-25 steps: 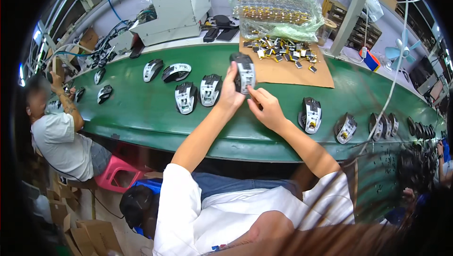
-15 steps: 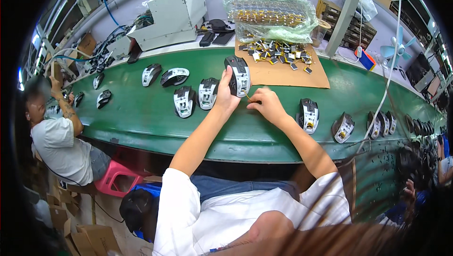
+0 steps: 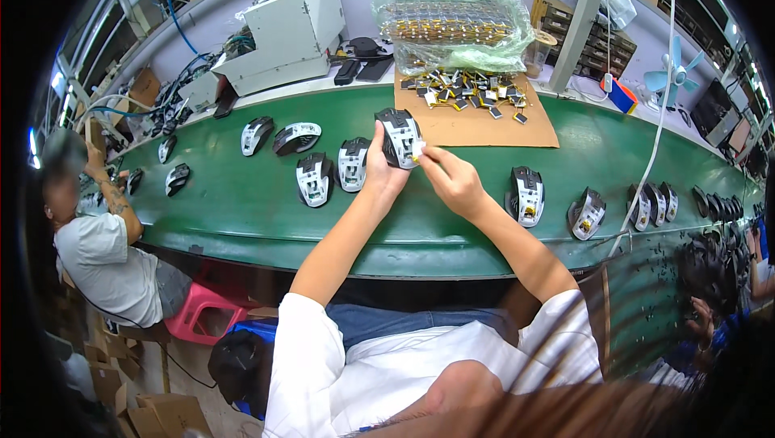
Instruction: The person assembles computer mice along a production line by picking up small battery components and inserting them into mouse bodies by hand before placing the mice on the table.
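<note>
Over the green bench, my left hand (image 3: 384, 170) is wrapped round a black-and-grey computer mouse (image 3: 398, 133), its open underside facing up. My right hand (image 3: 454, 183) pinches a small flat battery (image 3: 418, 150), pale with a yellow end, against the mouse's near right edge. Whether a wire joins the two is too small to tell. Just left of my left hand lie two more mice, one (image 3: 352, 163) almost touching it and another (image 3: 313, 180) beyond. To the right of my right hand sits a mouse (image 3: 527, 197) with a yellow part in its cavity.
A cardboard sheet (image 3: 517, 133) carries a heap of small batteries (image 3: 468, 91), with a bubble-wrapped stack (image 3: 452, 22) behind. More mice line the green bench (image 3: 452, 248) both ways. A white cable (image 3: 658, 147) hangs at right. A co-worker (image 3: 109, 252) sits at left by a pink stool (image 3: 202, 309).
My right hand has come up and left to the mouse, and the pale battery now shows at its fingertips. The mouse has shifted slightly left and down in my left hand.
</note>
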